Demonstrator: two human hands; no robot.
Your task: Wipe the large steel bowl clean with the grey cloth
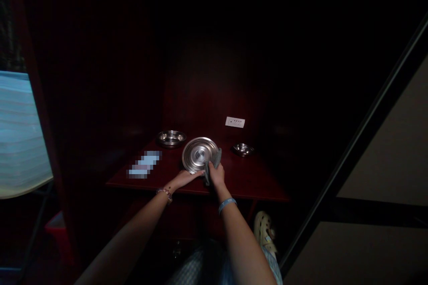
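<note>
Steel plate tilted, left hand gripping rim; right hand clenched round grey cloth.

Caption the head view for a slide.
Left hand holds a steel plate; right hand presses a grey cloth against it.

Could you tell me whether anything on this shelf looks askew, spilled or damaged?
Only the steel plate is off level: it stands tilted on the shelf, held by the left hand while the right hand presses a grey cloth to its rim. The bowl and small dish sit flat; no spill or damage shows.
</note>
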